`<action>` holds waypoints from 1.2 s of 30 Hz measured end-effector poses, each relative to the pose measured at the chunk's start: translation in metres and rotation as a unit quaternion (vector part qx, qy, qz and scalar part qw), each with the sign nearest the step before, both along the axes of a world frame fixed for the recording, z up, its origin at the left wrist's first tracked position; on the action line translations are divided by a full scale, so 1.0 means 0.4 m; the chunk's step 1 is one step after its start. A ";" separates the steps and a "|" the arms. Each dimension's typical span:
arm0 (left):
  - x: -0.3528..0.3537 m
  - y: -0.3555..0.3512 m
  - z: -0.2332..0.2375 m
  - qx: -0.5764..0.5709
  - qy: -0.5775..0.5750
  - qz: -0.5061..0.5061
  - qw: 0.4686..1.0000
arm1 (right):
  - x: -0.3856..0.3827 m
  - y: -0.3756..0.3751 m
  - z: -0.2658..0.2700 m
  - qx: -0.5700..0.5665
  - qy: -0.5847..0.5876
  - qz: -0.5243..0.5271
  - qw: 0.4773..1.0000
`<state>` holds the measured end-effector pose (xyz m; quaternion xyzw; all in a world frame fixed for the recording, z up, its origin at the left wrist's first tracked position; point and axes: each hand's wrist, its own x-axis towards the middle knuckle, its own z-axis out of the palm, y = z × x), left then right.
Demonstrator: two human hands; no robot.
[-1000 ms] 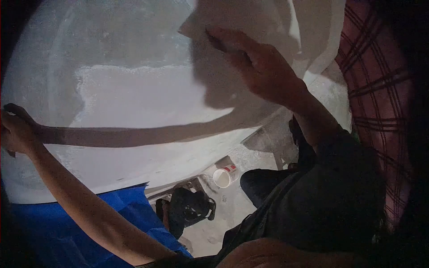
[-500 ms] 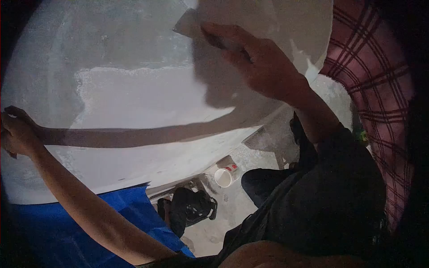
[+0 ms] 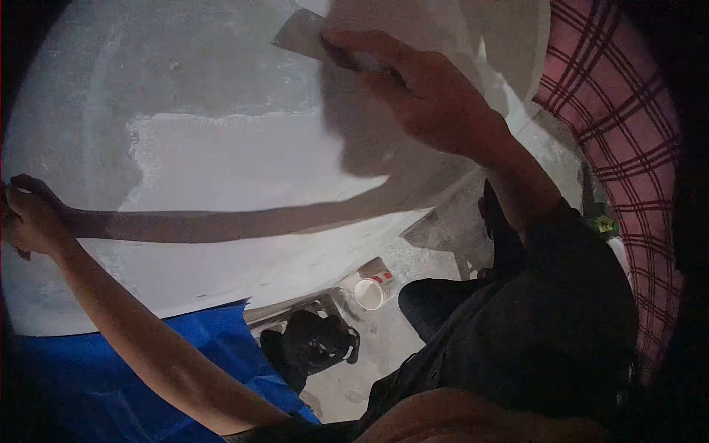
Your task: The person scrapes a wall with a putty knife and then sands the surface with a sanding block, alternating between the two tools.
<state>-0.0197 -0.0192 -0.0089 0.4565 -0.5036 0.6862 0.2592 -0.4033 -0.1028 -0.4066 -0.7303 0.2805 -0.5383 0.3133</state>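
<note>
My right hand (image 3: 436, 103) is closed round the handle of a putty knife (image 3: 298, 35), whose flat blade points left against the upper part of the grey wall (image 3: 207, 66). Below the blade, a pale patch of plaster (image 3: 221, 155) with a ragged upper edge covers part of this wall. My left hand (image 3: 33, 218) is at the far left edge of the view, fingers curled. What it grips is mostly cut off by the frame and too dark to name. Shadows of my arm and hand fall across the plaster.
Blue sheeting (image 3: 170, 354) hangs below the wall at lower left. On the floor (image 3: 384, 347) stand a white bucket (image 3: 369, 294) with red marks and a black bag-like object (image 3: 317, 341). A pink plaid cloth (image 3: 620, 111) hangs at the right.
My right hand and the putty knife have shifted slightly left and up along the wall. My left hand has hardly moved.
</note>
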 end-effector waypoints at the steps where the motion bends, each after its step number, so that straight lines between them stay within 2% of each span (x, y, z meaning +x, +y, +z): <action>1: -0.014 0.000 -0.009 0.001 0.020 -0.029 0.999 | 0.000 -0.008 -0.004 -0.026 -0.012 -0.006 1.000; 3: -0.005 0.003 0.001 -0.004 0.042 -0.053 0.998 | 0.007 -0.010 -0.014 -0.055 -0.023 -0.013 0.998; 5: 0.059 0.014 0.061 -0.003 -0.010 0.080 0.997 | 0.011 0.003 -0.036 -0.086 0.004 -0.041 0.995; 6: 0.072 0.017 0.071 -0.007 -0.010 0.079 0.997 | 0.018 0.006 -0.047 -0.090 0.003 -0.042 0.995; 8: 0.107 0.023 0.076 0.029 -0.002 0.005 1.000 | 0.033 0.019 -0.069 -0.128 -0.030 -0.056 0.990; 9: 0.099 0.020 0.066 0.024 0.000 0.000 1.000 | 0.030 0.021 -0.067 -0.127 -0.029 -0.056 0.990; 11: 0.063 0.012 0.037 0.011 -0.011 0.007 1.000 | 0.019 0.034 -0.060 -0.036 0.045 -0.015 0.998; 15: 0.030 0.002 0.008 0.007 -0.023 -0.013 1.000 | 0.018 0.029 -0.062 -0.012 0.046 -0.019 0.999; 18: -0.005 -0.001 -0.008 0.006 -0.031 -0.030 0.999 | 0.011 0.017 -0.069 -0.054 0.030 -0.038 0.997; 20: -0.026 -0.001 -0.014 0.015 -0.040 -0.038 0.998 | 0.005 0.015 -0.057 -0.022 0.054 -0.027 0.998; 21: -0.027 -0.002 -0.011 0.014 -0.042 -0.039 0.998 | 0.004 0.011 -0.063 -0.023 0.052 -0.029 0.998; 23: -0.006 -0.005 0.005 -0.039 -0.069 0.049 0.996 | 0.006 0.002 -0.068 -0.032 0.039 -0.025 0.998; 27: 0.024 -0.016 0.014 -0.012 -0.014 0.041 0.999 | -0.001 -0.002 -0.064 -0.029 0.054 -0.033 0.998; 29: -0.031 -0.026 -0.032 -0.022 0.004 -0.050 0.998 | -0.015 0.003 -0.055 0.033 0.070 -0.001 0.997; 30: -0.015 -0.022 -0.022 -0.021 0.004 -0.049 0.999 | -0.006 -0.003 -0.067 0.034 0.070 0.001 0.997; 32: 0.027 -0.014 0.014 0.003 0.063 0.039 0.997 | 0.016 -0.022 -0.095 -0.102 0.003 -0.063 0.993; 36: -0.029 -0.019 -0.030 -0.018 0.005 -0.017 1.000 | 0.009 -0.021 -0.086 -0.086 0.013 -0.044 0.995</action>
